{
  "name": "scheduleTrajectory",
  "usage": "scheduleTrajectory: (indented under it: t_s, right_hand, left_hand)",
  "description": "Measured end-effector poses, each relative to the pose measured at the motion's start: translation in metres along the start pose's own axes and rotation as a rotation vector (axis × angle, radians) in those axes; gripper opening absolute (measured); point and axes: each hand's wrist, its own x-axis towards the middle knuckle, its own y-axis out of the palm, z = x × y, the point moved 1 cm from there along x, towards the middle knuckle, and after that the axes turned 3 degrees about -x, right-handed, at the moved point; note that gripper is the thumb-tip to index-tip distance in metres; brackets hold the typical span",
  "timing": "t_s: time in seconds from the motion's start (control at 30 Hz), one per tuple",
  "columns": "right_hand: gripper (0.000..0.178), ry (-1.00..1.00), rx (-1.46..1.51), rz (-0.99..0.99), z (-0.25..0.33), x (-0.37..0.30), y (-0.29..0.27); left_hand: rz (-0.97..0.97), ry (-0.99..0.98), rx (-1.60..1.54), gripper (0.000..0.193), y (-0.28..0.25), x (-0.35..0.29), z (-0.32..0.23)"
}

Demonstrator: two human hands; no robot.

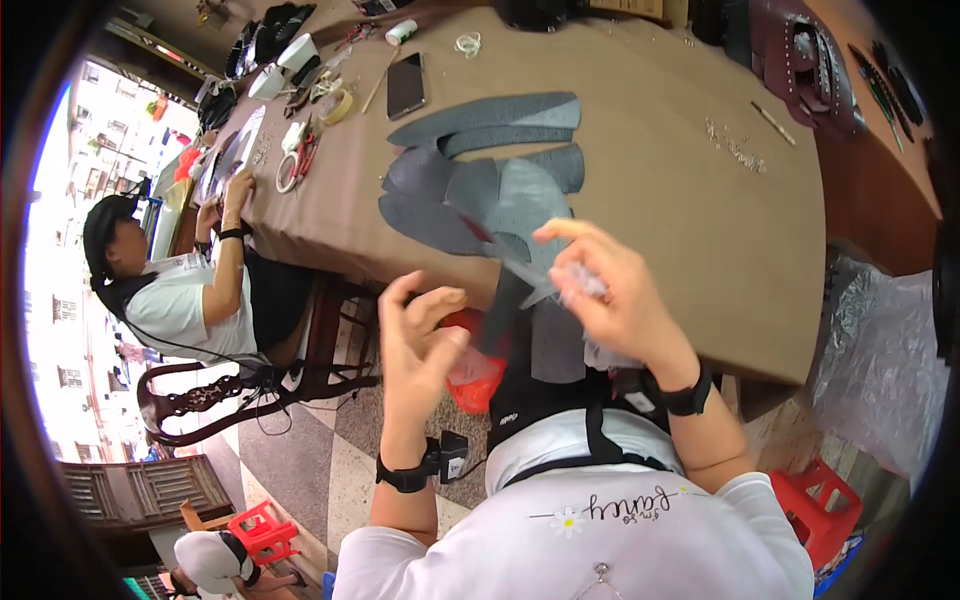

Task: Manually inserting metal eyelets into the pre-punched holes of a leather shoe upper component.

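My left hand (415,335) is raised in front of the table edge, its fingers apart and nothing visible between them. My right hand (615,295) is closed on a crumpled piece of clear plastic film (580,280), which is blurred by motion. Several dark grey, leather-like cut pieces (515,190) lie on the brown-covered table just beyond my hands, some overlapping. One long grey piece (557,345) hangs over the near edge toward my lap. A dark blurred strip (503,315) shows between my hands; what it belongs to I cannot make out.
A phone (406,86), scissors (290,170) and a tape roll (335,106) lie on the brown tablecloth (680,220). Small shiny bits (735,148) are scattered right, near a thin stick (773,123). Another person (190,290) sits at the left side. A red stool (815,510) stands behind right.
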Motion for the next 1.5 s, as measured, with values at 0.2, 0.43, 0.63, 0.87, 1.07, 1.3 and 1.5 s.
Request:
scheduleTrajectory:
  t_s: [0.2, 0.43, 0.63, 0.87, 1.07, 1.3, 1.5]
  right_hand:
    - [0.016, 0.097, 0.367, 0.199, 0.022, 0.004, 0.033]
    - [0.011, 0.352, 0.579, -0.088, 0.007, 0.022, 0.012]
    - [0.009, 0.456, 1.282, -0.186, 0.034, 0.031, 0.013]
    - [0.014, 0.108, 0.108, 0.027, 0.038, 0.016, -0.057]
    - [0.015, -0.042, -0.610, -0.042, 0.031, -0.038, -0.155]
    - [0.004, 0.360, -0.816, -0.409, 0.089, -0.131, -0.293]
    - [0.013, 0.661, 0.026, -0.270, 0.108, -0.140, -0.225]
  left_hand:
    - [0.122, 0.172, 0.632, 0.090, 0.024, 0.026, -0.011]
    - [0.494, 0.026, 0.542, 0.097, 0.003, 0.023, -0.047]
    - [0.652, -0.008, 0.320, 0.093, -0.021, 0.022, -0.064]
    - [0.628, 0.030, 0.287, 0.073, -0.091, 0.023, -0.079]
    - [0.451, 0.134, 0.255, 0.020, -0.158, 0.042, -0.076]
    - [-0.116, 0.131, -0.019, 0.050, -0.149, 0.070, -0.081]
    - [0.213, 0.060, -0.271, 0.062, -0.061, 0.062, -0.049]
